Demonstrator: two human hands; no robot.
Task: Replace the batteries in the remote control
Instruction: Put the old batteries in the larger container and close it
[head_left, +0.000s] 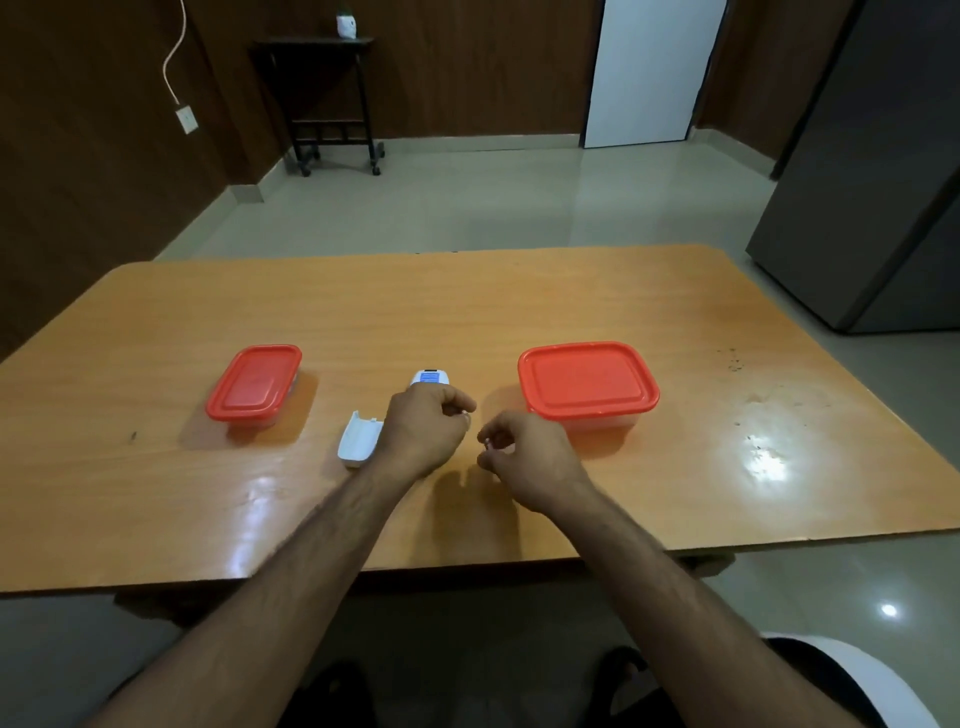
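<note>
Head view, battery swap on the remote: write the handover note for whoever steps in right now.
Left hand: closed over the remote control, holding it on the table; only its far end with a blue panel shows.
Right hand: pinching something small and pale at the fingertips, possibly a battery; too small to confirm.
Battery cover: off, lying on the table left of the left hand.
Two red-lidded containers, small one left and large one right: both closed.
Done: cover removed.
Left: the battery compartment is hidden by the hand, so check which cells are in, finish the swap, refit the cover.
</note>
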